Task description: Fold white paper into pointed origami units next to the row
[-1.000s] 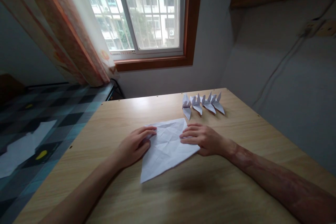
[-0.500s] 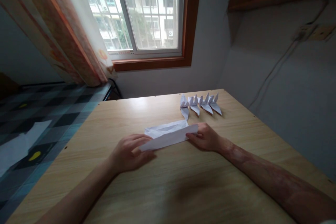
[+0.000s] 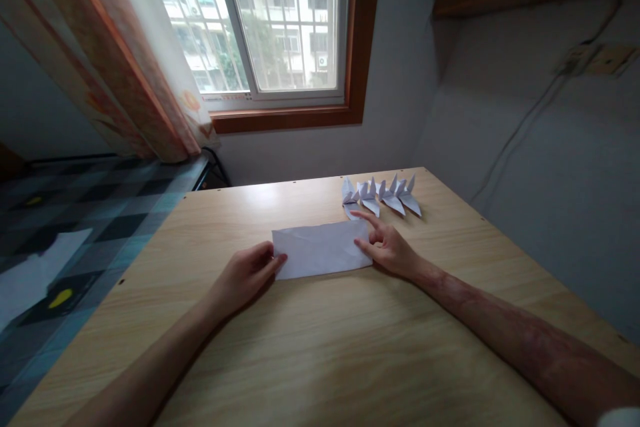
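Observation:
A folded sheet of white paper lies between my hands as a flat rectangle, low over the tabletop. My left hand pinches its left end, thumb on top and fingers behind. At the right end, my right hand grips the paper with the thumb in front, while the index finger stretches along the top right corner. Just beyond that finger stand several folded paper cranes in a row; the leftmost is partly hidden by the hand and the paper.
The wooden table reaches back toward the window wall. To its left is a checked bed cover with white paper sheets on it. A curtain hangs at the window. On the right wall a cable runs down from a socket.
The paper has gone from partly spread, with its far layer showing, to a flat folded rectangle. My left hand has shifted slightly up, and my right index finger has extended.

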### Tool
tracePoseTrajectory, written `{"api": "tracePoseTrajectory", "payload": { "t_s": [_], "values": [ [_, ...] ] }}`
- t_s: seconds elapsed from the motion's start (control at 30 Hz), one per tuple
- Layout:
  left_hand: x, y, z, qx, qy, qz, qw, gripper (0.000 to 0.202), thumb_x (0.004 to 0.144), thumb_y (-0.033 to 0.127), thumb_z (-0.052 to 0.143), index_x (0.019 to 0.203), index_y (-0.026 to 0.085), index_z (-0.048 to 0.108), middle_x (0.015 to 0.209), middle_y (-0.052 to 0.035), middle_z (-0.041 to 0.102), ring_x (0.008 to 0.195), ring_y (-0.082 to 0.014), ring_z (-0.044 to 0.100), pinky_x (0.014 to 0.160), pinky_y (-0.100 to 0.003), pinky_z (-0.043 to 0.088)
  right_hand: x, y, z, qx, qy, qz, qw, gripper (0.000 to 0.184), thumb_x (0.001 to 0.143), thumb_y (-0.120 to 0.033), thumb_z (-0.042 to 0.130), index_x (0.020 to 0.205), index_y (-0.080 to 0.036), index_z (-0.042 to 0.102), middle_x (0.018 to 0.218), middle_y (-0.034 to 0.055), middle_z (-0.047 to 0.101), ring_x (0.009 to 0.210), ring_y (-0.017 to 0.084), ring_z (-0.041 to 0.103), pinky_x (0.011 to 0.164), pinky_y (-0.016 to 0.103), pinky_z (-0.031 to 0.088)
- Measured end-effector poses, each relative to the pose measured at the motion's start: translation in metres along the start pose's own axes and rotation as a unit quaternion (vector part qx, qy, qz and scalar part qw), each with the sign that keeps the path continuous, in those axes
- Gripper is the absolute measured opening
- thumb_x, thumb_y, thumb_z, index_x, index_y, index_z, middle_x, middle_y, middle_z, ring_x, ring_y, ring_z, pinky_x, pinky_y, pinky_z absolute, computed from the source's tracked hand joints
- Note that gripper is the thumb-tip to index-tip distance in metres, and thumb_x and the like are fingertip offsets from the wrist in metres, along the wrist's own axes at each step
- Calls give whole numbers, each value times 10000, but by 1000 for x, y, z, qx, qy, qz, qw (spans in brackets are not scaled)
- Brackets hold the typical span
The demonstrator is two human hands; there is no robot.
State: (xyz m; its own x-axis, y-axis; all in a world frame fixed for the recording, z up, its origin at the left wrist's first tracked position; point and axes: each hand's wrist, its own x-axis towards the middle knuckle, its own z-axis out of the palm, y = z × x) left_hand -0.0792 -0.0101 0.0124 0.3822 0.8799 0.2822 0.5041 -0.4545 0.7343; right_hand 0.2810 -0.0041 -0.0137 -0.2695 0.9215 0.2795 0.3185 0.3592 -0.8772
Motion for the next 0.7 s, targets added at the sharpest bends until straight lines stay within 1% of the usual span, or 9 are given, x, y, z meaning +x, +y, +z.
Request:
{"api": "tracePoseTrajectory", "payload": {
  "t_s": [0.1,0.27,0.37,0.43,0.47,0.53,0.6,0.63,0.7],
  "values": [
    [1,2,2,7,1,-30,1000,394,1036,492,644,775,200,601,661,46,511,611,-119,473,555,-219,386,-1,1,3,-11,0,-7,1000,724,1005,-312,698,1674,-182,453,567,-141,384,473,92,294,471,204,222],
    [1,-4,5,21,10,-33,999,312,1028,504,657,929,208,653,743,33,592,654,-139,541,594,-238,428,-3,-2,7,-99,-6,-65,993,607,1006,-276,681,1596,-216,549,593,-125,421,499,102,377,532,219,308],
    [-1,-8,7,57,26,-30,998,257,1021,475,663,1032,221,623,745,40,604,628,-147,569,590,-253,447,-5,-3,10,-206,25,-82,975,502,975,-288,731,1465,-229,641,635,-96,521,533,122,478,592,246,378],
    [-3,-8,8,101,49,-23,993,276,996,457,695,1111,229,592,780,40,617,612,-154,592,595,-273,480,-6,-3,11,-266,47,-102,957,431,950,-302,773,1365,-226,686,741,-43,631,624,160,584,662,280,459],
    [-4,-8,8,129,67,-9,989,309,979,447,718,1153,231,582,845,22,644,644,-166,624,626,-295,520,-6,-4,12,-287,53,-119,949,400,942,-304,786,1324,-222,701,829,-3,680,712,192,641,720,309,506],
    [-4,-6,8,189,106,42,975,417,951,410,755,1279,229,573,1090,-60,701,847,-224,717,805,-386,613,-5,-4,12,-315,66,-157,934,356,936,-295,793,1276,-220,718,1023,80,724,935,270,698,869,390,568],
    [-3,-2,8,235,129,96,959,557,957,359,755,1450,231,530,1414,-150,655,1199,-317,708,1073,-512,587,-5,-5,12,-323,70,-186,925,345,944,-269,778,1283,-230,723,1175,131,721,1129,328,682,1003,470,574],
    [-3,-1,8,249,122,116,954,587,979,335,731,1513,239,505,1530,-164,608,1338,-345,654,1168,-553,536,-4,-6,12,-317,60,-197,926,349,954,-249,761,1300,-237,721,1246,144,717,1200,339,669,1055,498,565],
    [-1,1,7,261,69,143,952,506,1044,300,640,1536,259,527,1640,-142,566,1480,-351,570,1249,-575,476,-3,-8,11,-290,8,-217,932,366,982,-211,714,1346,-245,712,1418,154,690,1306,336,653,1137,524,542]
  ]
}}
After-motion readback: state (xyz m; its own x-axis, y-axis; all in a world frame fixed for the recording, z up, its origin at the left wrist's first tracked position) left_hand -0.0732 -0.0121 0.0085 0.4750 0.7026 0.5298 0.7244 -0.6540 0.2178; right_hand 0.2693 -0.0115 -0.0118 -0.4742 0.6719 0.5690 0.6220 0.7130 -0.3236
